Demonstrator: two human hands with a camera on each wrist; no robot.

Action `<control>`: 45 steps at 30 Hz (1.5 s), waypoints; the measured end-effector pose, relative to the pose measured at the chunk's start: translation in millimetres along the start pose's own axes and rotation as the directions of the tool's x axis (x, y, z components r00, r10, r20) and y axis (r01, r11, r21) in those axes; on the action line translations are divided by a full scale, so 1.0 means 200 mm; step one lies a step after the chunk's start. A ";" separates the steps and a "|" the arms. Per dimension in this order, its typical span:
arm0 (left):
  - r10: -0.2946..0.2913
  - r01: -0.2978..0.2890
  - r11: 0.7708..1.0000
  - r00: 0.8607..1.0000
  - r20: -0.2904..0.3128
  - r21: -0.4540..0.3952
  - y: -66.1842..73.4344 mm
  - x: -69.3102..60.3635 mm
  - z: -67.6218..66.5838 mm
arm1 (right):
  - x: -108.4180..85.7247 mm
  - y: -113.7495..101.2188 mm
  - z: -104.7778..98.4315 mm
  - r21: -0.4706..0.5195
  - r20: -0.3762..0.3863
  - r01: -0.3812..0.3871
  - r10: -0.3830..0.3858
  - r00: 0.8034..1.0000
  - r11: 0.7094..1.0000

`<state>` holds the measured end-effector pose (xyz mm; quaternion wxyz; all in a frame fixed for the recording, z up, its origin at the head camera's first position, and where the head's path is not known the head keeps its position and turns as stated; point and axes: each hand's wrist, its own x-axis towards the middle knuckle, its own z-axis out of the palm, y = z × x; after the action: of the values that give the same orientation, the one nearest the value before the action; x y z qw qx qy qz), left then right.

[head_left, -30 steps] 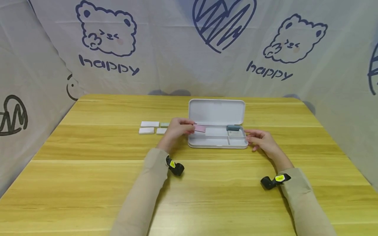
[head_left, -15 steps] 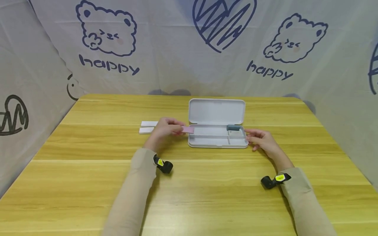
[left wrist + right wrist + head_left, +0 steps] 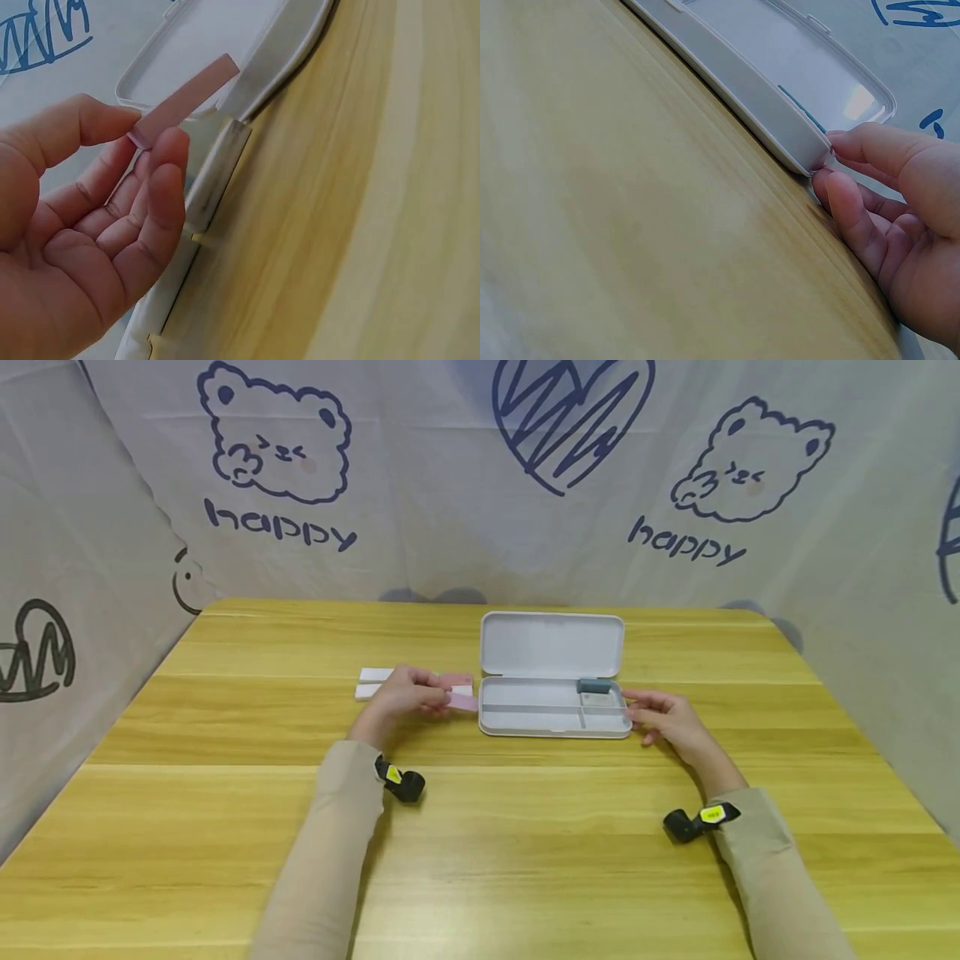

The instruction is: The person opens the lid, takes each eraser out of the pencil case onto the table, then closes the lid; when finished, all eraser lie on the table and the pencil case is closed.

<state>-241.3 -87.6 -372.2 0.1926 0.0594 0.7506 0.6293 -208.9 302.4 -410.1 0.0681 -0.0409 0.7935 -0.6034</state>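
Observation:
My left hand (image 3: 401, 695) pinches a pink eraser (image 3: 462, 702) between thumb and fingers, just off the left end of a white pencil case (image 3: 517, 733). In the left wrist view the eraser (image 3: 187, 101) sticks out, tilted, from the fingertips. The case stands with its lid up. A dark grey-blue eraser (image 3: 594, 686) and a pale one (image 3: 597, 699) sit in its back right part. At the case's right end, my right hand (image 3: 666, 718) holds the corner between thumb and fingers, as the right wrist view shows of that hand (image 3: 900, 202).
Left of the case lie more blocks in two rows, partly hidden behind my left hand: a white one (image 3: 374, 675), another white one (image 3: 365, 692) and a rose-pink one (image 3: 457, 679). A printed cloth (image 3: 420, 510) hangs behind the wooden table (image 3: 525, 843).
My left hand has drawn leftward with the pink eraser, from over the case's back compartment to outside its left end. The right hand and the case keep their places.

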 end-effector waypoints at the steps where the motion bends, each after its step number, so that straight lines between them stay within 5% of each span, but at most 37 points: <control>1: -0.006 0.006 1.000 1.000 0.003 -0.005 0.00 0.00 0.00 | 0.00 0.00 0.00 -0.002 -0.001 0.000 0.000 1.000 1.000; 13: -0.065 0.064 0.997 0.997 0.036 0.038 -0.03 0.01 -0.01 | 0.00 -0.01 0.00 0.000 0.006 0.000 0.000 1.000 1.000; 22: -0.104 0.105 0.992 0.994 -0.010 0.076 -0.02 0.02 0.01 | -0.01 -0.01 0.00 -0.016 0.005 -0.005 0.005 1.000 1.000; 36: -0.085 0.101 0.970 0.993 -0.079 0.222 0.05 -0.01 0.02 | -0.01 -0.01 0.00 -0.013 0.001 0.002 -0.002 1.000 1.000; 45: -0.005 0.052 0.924 0.993 -0.122 0.380 0.06 0.00 0.02 | 0.00 -0.01 0.00 -0.001 -0.006 -0.003 0.003 1.000 1.000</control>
<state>-242.3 -80.7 -361.0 0.1416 0.0475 0.8697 0.4704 -208.7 301.8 -408.8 0.0667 -0.0383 0.7939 -0.6032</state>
